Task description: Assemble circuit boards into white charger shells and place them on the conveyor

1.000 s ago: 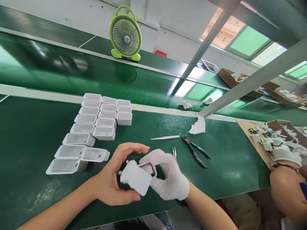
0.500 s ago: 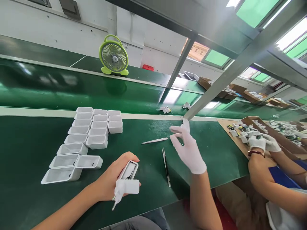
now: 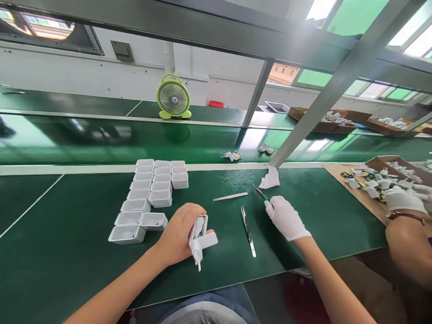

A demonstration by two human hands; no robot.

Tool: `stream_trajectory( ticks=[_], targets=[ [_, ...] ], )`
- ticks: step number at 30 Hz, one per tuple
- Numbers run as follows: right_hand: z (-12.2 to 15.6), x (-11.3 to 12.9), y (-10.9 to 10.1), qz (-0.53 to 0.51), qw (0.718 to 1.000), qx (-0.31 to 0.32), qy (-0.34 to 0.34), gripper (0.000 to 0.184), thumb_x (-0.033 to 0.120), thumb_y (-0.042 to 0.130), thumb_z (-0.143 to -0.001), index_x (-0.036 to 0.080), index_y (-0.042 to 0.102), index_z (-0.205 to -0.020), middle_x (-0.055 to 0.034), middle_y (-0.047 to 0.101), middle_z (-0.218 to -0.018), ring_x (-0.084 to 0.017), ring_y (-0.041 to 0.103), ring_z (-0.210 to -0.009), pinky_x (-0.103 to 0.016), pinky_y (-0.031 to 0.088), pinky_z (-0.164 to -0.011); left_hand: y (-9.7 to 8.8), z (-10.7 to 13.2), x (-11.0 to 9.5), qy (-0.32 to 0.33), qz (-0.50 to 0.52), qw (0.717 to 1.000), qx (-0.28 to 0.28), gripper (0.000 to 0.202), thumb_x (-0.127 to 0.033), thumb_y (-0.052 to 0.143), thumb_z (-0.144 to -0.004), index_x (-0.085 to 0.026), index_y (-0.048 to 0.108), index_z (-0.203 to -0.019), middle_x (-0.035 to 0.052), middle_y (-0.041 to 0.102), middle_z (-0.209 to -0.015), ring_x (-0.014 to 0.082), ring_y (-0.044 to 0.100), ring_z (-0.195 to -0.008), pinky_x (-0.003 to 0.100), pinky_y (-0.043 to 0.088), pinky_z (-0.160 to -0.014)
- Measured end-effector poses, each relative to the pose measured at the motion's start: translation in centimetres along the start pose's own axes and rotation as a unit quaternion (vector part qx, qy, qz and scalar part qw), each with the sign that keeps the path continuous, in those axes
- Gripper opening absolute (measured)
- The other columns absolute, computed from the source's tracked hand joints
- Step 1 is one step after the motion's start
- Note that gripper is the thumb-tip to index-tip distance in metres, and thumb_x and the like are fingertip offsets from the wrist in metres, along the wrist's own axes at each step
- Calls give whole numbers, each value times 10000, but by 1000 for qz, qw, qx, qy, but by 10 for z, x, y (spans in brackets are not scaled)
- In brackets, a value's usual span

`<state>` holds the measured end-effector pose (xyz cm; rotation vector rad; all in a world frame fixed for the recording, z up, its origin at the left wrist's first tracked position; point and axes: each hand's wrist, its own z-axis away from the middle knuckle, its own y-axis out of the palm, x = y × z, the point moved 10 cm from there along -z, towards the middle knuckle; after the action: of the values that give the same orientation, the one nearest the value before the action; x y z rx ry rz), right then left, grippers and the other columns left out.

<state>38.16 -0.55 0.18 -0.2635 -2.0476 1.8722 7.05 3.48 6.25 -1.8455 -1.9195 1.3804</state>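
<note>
My bare left hand [image 3: 178, 233] is closed round a white charger housing with its plug part [image 3: 201, 240], pins pointing down toward the green bench. My right hand [image 3: 285, 217], in a white glove, rests on the bench with its fingers curled over the green-handled pliers [image 3: 260, 193], whose jaws stick out past the fingertips. Metal tweezers [image 3: 247, 229] lie between the two hands. A white flat stick [image 3: 230, 196] lies just beyond them.
Several empty white housings [image 3: 148, 198] stand in rows left of my left hand. A crumpled white cloth [image 3: 270, 178] lies by a slanted metal post. A green fan [image 3: 173, 97] stands on the far shelf. A co-worker's gloved hand [image 3: 403, 199] works over cardboard with small parts at right.
My right hand has left the charger, swung out to the right and come down onto the pliers. My left hand kept the charger and turned its pins downward.
</note>
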Motion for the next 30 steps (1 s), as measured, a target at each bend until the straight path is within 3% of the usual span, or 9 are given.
stream_trajectory(
  ticks=[3, 4, 6, 10, 16, 23, 26, 28, 30],
  targets=[
    [25, 39, -30, -100, 991, 46, -76, 322, 311, 262, -1083, 224, 425, -819, -11, 518, -828, -175, 530, -747, -275, 467, -722, -16, -9, -28, 67, -92, 993, -14, 291, -185, 672, -903, -153, 524, -1151, 86, 651, -1006, 215, 606, -913, 364, 543, -809],
    [39, 59, -41, -177, 974, 77, -119, 328, 337, 235, -1092, 227, 434, -855, -2, 519, -843, -172, 532, -764, -273, 473, -732, -21, -11, -37, 85, -117, 989, -19, 282, -181, 679, -900, -139, 537, -1141, 93, 659, -1002, 219, 607, -910, 367, 542, -814],
    [66, 88, -60, -229, 953, 132, -150, 255, 375, 350, -1069, 237, 436, -872, 18, 493, -839, -167, 485, -719, -274, 459, -674, -28, -15, -55, 130, -164, 977, -33, 269, -176, 693, -890, -109, 562, -1115, 108, 669, -982, 231, 607, -900, 375, 541, -819],
    [101, 124, -93, -162, 958, 123, -201, 250, 314, 585, -986, 226, 421, -819, -2, 527, -989, -182, 502, -788, -332, 474, -741, -34, -24, -83, 212, -239, 945, -63, 191, -106, 628, -894, -52, 606, -1075, 143, 683, -945, 268, 617, -894, 397, 550, -796],
    [115, 136, -113, -59, 962, 46, -261, 275, 228, 709, -913, 210, 473, -774, -36, 571, -955, -231, 545, -826, -346, 474, -682, -37, -37, -95, 238, -268, 931, -64, 195, -134, 652, -900, -21, 621, -1055, 164, 690, -918, 282, 634, -863, 409, 567, -748],
    [120, 143, -130, -29, 974, -3, -226, 296, 276, 759, -851, 235, 484, -748, 11, 534, -748, -218, 552, -637, -316, 389, -539, -39, -38, -108, 274, -303, 911, -49, 147, -85, 595, -922, -15, 631, -1046, 162, 704, -917, 289, 649, -853, 404, 562, -720],
    [118, 144, -129, -37, 980, -16, -193, 175, 322, 725, -866, 243, 582, -929, 9, 579, -784, -213, 593, -615, -316, 407, -535, -39, -37, -111, 280, -325, 903, -35, 141, -84, 573, -933, -20, 636, -1042, 157, 706, -917, 291, 651, -842, 394, 540, -689],
    [117, 148, -127, -35, 980, -26, -192, 275, 375, 687, -891, 245, 600, -1117, -16, 628, -857, -234, 640, -668, -338, 463, -580, -41, -38, -113, 282, -344, 895, -29, 142, -84, 586, -925, -24, 640, -1041, 151, 706, -917, 291, 651, -831, 386, 516, -664],
    [117, 155, -120, -19, 979, -7, -204, 257, 412, 620, -936, 240, 618, -1125, -43, 653, -890, -266, 667, -717, -373, 501, -619, -44, -41, -115, 280, -364, 888, -17, 132, -73, 594, -911, -33, 643, -1026, 140, 705, -893, 286, 651, -803, 374, 482, -632]
  ],
)
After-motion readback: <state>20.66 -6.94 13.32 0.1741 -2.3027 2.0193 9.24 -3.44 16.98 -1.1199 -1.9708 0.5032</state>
